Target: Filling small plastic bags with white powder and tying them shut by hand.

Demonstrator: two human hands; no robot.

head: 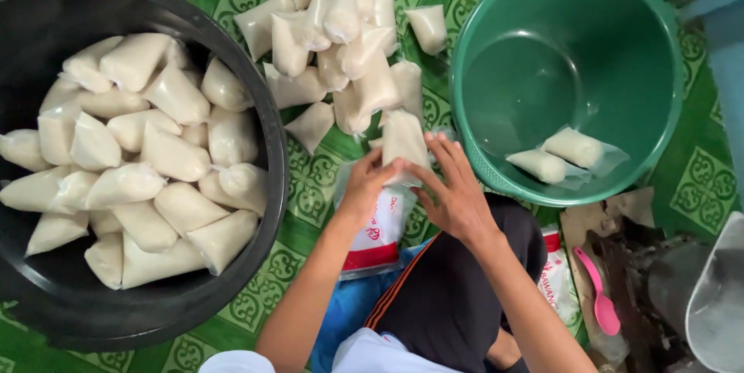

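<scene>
My left hand (pixel 363 184) and my right hand (pixel 452 187) meet at the lower end of one small clear bag of pale liquid (pixel 404 139), both gripping it just above a printed red-and-white plastic bag (pixel 378 227) lying on my lap. Beyond the held bag lies a heap of similar filled bags (pixel 335 28) on the green patterned mat. A black tub (pixel 256 109) on the left holds several more. A green bucket (pixel 496 1) on the right has two filled bags (pixel 559 156) at its bottom.
A pink plastic spoon (pixel 598 291) lies at the lower right beside a second printed bag (pixel 556 276) and brown cardboard. A grey metal container edge (pixel 717 295) shows at the far right. The green patterned mat (pixel 701 179) covers the floor. My knee in dark trousers (pixel 457 295) is below my hands.
</scene>
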